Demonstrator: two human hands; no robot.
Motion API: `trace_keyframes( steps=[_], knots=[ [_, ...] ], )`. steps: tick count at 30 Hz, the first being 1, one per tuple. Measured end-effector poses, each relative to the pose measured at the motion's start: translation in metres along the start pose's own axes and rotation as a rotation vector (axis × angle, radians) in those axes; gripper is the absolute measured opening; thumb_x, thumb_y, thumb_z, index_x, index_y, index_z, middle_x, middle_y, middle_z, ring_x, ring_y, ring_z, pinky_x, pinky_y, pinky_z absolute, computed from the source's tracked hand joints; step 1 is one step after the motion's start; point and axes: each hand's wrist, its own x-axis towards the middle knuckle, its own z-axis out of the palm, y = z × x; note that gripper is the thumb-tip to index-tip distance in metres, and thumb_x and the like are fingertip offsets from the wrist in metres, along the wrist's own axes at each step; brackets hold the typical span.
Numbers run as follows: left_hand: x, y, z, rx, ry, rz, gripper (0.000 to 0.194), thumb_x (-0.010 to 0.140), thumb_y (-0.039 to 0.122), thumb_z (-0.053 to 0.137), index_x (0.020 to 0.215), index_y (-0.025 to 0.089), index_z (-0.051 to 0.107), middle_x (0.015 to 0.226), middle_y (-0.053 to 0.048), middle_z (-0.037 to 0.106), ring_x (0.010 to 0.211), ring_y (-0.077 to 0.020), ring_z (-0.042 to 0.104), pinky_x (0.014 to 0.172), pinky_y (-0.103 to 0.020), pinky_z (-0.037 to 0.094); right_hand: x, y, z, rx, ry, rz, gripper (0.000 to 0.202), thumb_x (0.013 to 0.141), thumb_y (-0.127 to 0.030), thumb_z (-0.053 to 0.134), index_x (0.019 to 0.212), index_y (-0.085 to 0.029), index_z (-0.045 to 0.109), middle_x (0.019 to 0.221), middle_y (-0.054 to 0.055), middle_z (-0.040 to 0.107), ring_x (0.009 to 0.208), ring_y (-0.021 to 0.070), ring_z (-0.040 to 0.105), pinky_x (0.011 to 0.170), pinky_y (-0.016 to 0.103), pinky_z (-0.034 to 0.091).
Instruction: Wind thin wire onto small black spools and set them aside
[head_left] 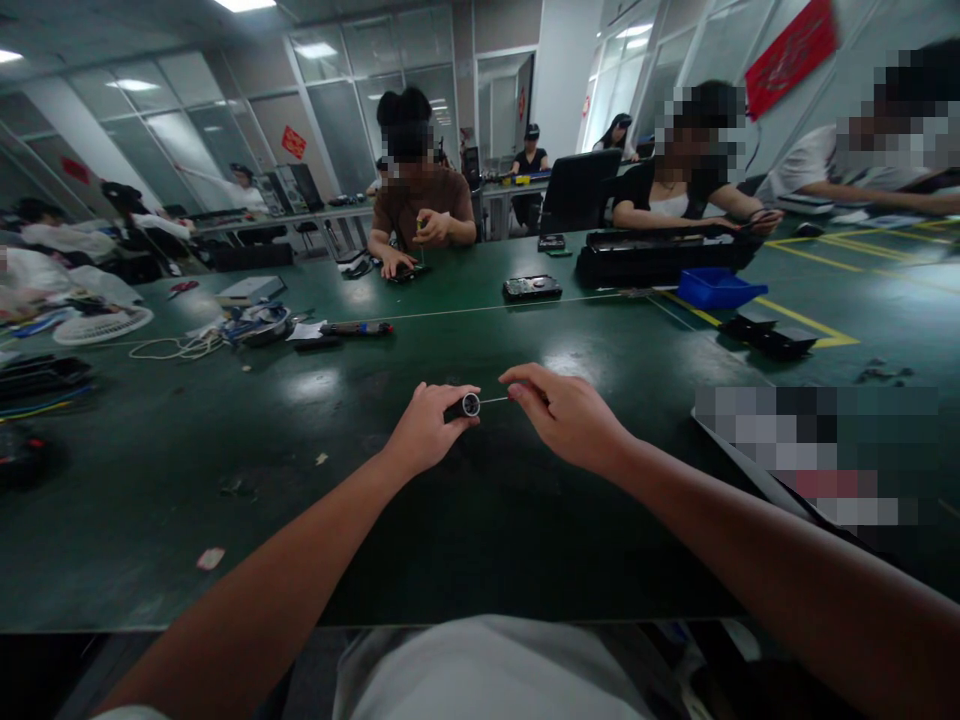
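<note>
My left hand (421,430) is closed around a short black cylinder (470,405) whose round, pale-rimmed end faces me; its inside is too small to make out. From beside that end a thin metal rod (493,401) runs across to my right hand (574,415). There my thumb and forefinger pinch the rod's far end, where a bit of dark red shows. Whether the rod is joined to the cylinder I cannot tell. Both hands are held over the green tabletop (480,540), close together in front of my body.
A dark pen-like tool (356,329) and a coiled cable (184,345) lie ahead on the left. Farther off are a circuit-board device (532,288), a blue bin (720,287) and black parts (769,338). A blurred-out sheet (817,455) lies right. Co-workers sit across the table.
</note>
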Motion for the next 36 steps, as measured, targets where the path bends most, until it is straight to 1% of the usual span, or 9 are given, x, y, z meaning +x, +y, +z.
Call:
trace_keyframes(
  steps=[5,11,15,18,22,25,27,31,36],
  knots=[
    [0.000,0.000,0.000,-0.007,-0.025,-0.003,0.037,0.087,0.026,0.070,0.123,0.027,0.064,0.116,-0.004,0.069,0.110,-0.0248,0.060,0.111,-0.056,0.029,-0.001,-0.001,-0.001,0.027,-0.002,-0.037,0.024,0.094,-0.022,0.050,0.117,-0.020,0.058,0.081,0.002,0.065,0.070,0.0172,0.059,0.065,0.030,0.041],
    [-0.001,0.000,0.001,-0.019,-0.037,-0.001,0.037,0.086,0.028,0.070,0.123,0.028,0.064,0.117,-0.004,0.069,0.111,-0.0251,0.059,0.113,-0.057,0.026,0.002,-0.003,-0.006,0.047,-0.026,0.028,0.025,0.101,-0.028,0.039,0.109,-0.020,0.061,0.080,0.003,0.067,0.067,0.0173,0.060,0.062,0.031,0.039],
    [0.000,-0.001,0.001,-0.022,-0.013,-0.022,0.038,0.086,0.028,0.071,0.123,0.028,0.064,0.112,-0.003,0.070,0.106,-0.0248,0.061,0.110,-0.055,0.031,-0.001,0.000,-0.001,0.130,0.033,0.026,0.023,0.096,-0.024,0.045,0.117,-0.018,0.054,0.082,0.003,0.065,0.070,0.0181,0.060,0.065,0.032,0.043],
    [0.001,0.001,0.001,-0.018,0.007,-0.058,0.037,0.086,0.029,0.071,0.123,0.028,0.064,0.110,-0.003,0.071,0.104,-0.0247,0.061,0.108,-0.052,0.035,0.001,0.006,0.005,0.297,0.111,0.061,0.018,0.092,-0.028,0.055,0.108,-0.020,0.056,0.090,0.005,0.067,0.081,0.0196,0.063,0.071,0.034,0.047],
    [0.000,0.004,0.001,-0.019,0.008,-0.011,0.039,0.085,0.027,0.072,0.123,0.028,0.064,0.114,-0.004,0.070,0.109,-0.0246,0.060,0.111,-0.053,0.032,0.010,0.018,0.011,0.692,0.119,0.239,0.020,0.086,-0.040,0.065,0.092,-0.021,0.062,0.079,0.002,0.066,0.073,0.0174,0.061,0.074,0.036,0.051],
    [-0.001,0.002,0.000,0.012,0.030,0.084,0.039,0.088,0.025,0.068,0.126,0.031,0.061,0.125,-0.002,0.066,0.119,-0.0233,0.056,0.117,-0.055,0.020,0.016,0.028,0.013,1.049,0.175,0.496,0.026,0.082,-0.045,0.068,0.080,-0.020,0.061,0.074,0.000,0.061,0.065,0.0140,0.056,0.072,0.036,0.055],
    [0.000,0.000,0.000,0.043,0.020,0.087,0.038,0.090,0.025,0.066,0.127,0.031,0.060,0.127,-0.002,0.065,0.121,-0.0231,0.055,0.118,-0.057,0.016,0.018,0.033,0.015,1.097,0.219,0.577,0.027,0.080,-0.043,0.072,0.076,-0.020,0.059,0.071,0.000,0.059,0.062,0.0121,0.054,0.068,0.034,0.056],
    [0.002,-0.003,0.001,0.055,-0.026,0.038,0.037,0.089,0.026,0.068,0.125,0.029,0.061,0.124,-0.004,0.066,0.117,-0.0242,0.057,0.113,-0.054,0.027,0.017,0.034,0.018,1.036,0.251,0.518,0.027,0.079,-0.044,0.073,0.081,-0.021,0.060,0.074,-0.001,0.061,0.066,0.0127,0.057,0.069,0.033,0.056],
    [0.002,0.001,0.002,0.043,-0.007,0.017,0.039,0.088,0.028,0.069,0.125,0.028,0.061,0.118,-0.003,0.068,0.112,-0.0234,0.059,0.108,-0.050,0.032,0.013,0.031,0.023,0.895,0.223,0.372,0.024,0.085,-0.043,0.066,0.089,-0.020,0.061,0.079,0.001,0.065,0.070,0.0148,0.062,0.072,0.035,0.055]
  ],
)
